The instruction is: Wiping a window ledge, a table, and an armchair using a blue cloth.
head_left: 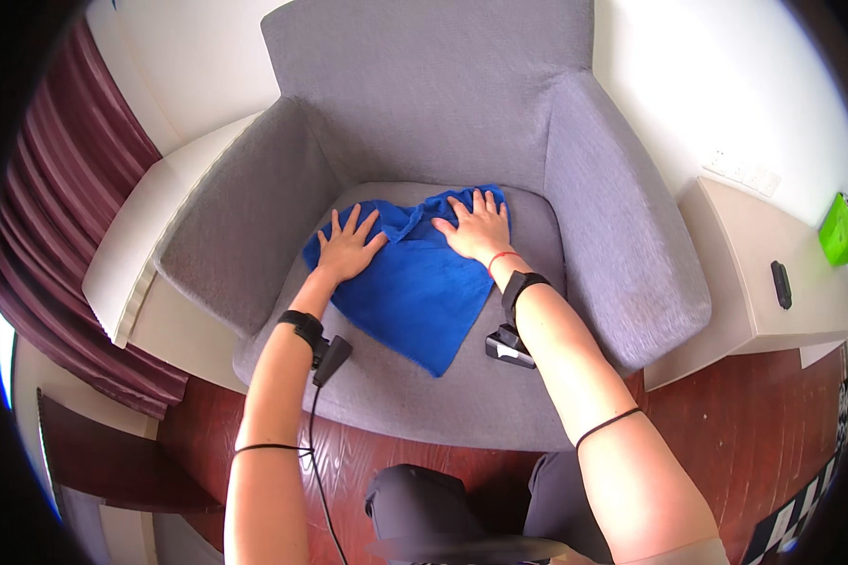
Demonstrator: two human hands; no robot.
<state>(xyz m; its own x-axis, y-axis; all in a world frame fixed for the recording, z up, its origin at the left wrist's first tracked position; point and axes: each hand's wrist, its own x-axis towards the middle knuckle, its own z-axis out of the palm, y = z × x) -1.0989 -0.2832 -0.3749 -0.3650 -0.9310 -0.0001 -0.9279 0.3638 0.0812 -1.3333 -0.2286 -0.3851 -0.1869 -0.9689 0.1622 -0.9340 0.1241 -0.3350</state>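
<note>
A blue cloth [410, 292] lies spread on the seat of a grey armchair [424, 405], one corner pointing toward me and its far edge bunched into folds. My left hand [349, 247] rests flat on the cloth's left part, fingers spread. On the far right part of the cloth, my right hand [476, 229] is also laid palm down with its fingers apart. Neither hand grips the fabric. Both wrists carry black straps with small dark devices, and a cable runs down from the left one.
Armrests rise on both sides of the seat. To the right stands a pale cabinet [725, 254] bearing a black remote-like object [780, 284] and a green bag [839, 231]. At left are a white ledge [151, 245] and purple curtains [75, 217]. The floor [716, 405] is reddish wood.
</note>
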